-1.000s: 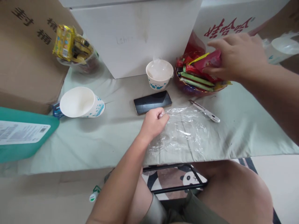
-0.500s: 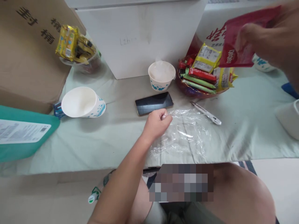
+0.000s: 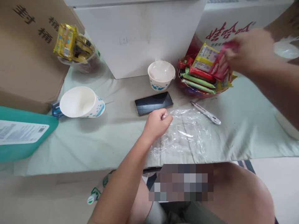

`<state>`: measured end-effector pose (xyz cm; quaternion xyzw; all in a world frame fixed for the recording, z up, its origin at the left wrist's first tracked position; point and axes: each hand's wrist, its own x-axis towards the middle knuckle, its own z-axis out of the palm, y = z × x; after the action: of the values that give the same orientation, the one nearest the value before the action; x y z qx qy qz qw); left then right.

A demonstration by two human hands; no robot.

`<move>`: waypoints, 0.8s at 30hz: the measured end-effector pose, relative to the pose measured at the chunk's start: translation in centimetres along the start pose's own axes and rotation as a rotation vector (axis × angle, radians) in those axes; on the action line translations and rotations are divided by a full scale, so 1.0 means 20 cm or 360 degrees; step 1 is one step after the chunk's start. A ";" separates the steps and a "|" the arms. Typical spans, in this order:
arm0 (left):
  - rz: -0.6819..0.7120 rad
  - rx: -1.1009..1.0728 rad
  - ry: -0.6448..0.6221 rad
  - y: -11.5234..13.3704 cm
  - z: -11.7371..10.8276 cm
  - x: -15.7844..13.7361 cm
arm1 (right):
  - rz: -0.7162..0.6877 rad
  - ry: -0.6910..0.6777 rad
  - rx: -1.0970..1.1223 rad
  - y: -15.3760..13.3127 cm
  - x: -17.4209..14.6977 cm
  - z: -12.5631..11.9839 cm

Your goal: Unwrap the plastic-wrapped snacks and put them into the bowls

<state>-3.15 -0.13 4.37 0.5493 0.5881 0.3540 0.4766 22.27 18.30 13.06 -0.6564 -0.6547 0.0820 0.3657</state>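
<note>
- Right now, through the head camera, I see the red packet (image 3: 219, 67) over the right part of the snack bowl (image 3: 196, 93); it looks flat and glossy, with pale lettering, and hangs tilted. I cannot tell whether its lower end touches the snacks (image 3: 198, 80) beneath.
- My right hand (image 3: 251, 51), blurred, grasps the red packet by its upper end.
- My left hand (image 3: 156, 124) is clenched round a gathered part of the plastic bag (image 3: 187, 133).
- The plastic bag is clear, thin and crinkled, with bright glints; it lies spread on the cloth (image 3: 121, 141), its near end close to the front edge.
- The snack bowl has a wavy, gold-lined rim; the paper cup (image 3: 160, 84) stands just left of it, before the white box (image 3: 130, 53).
- The phone (image 3: 154, 103) lies just beyond my left hand, the cutter (image 3: 206, 113) just right of the plastic bag.
- For moving sideways, I have wider stretches of cloth left of my left hand and right of the cutter.
</note>
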 end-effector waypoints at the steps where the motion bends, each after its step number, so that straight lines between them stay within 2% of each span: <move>1: 0.0000 0.0003 0.0001 0.00 0.00 0.00 | 0.0031 -0.0062 -0.0203 0.02 0.00 0.02; 3: 0.0001 0.0011 0.0004 0.00 0.00 -0.01 | 0.0106 -0.0171 -0.0702 0.04 0.00 0.03; 4: 0.0002 0.0012 0.0004 0.00 0.00 -0.01 | 0.0078 -0.0183 -0.0782 0.04 0.01 0.02; 9: 0.0014 -0.0003 0.0009 0.00 -0.01 -0.01 | 0.0069 -0.0052 -0.0778 -0.01 0.04 -0.02; 13: 0.0012 0.0006 -0.0003 0.00 0.00 0.00 | 0.0196 -0.0300 -0.0758 -0.05 0.01 -0.02; 15: 0.0032 0.0013 0.0008 0.00 -0.01 0.00 | 0.0026 -0.0289 -0.0790 -0.07 -0.04 -0.05; 17: 0.0056 0.0007 0.0017 0.00 -0.01 0.01 | -0.0227 -0.0118 -0.0751 -0.07 -0.13 -0.11; 19: 0.0072 -0.0012 0.0017 0.00 -0.03 0.01 | -0.0371 -0.0014 -0.0502 -0.06 -0.28 -0.16; 22: 0.0096 -0.0072 -0.0018 0.00 -0.06 0.01 | -0.0578 -0.0288 0.0037 0.02 -0.61 -0.13; 24: 0.0147 -0.0122 -0.0080 0.01 -0.07 0.01 | -0.0524 -0.0469 0.0119 0.09 -0.84 -0.04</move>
<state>-4.53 0.22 4.89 0.5658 0.5361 0.3840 0.4951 22.01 2.75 6.44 -0.5077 -0.7958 0.1406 0.2986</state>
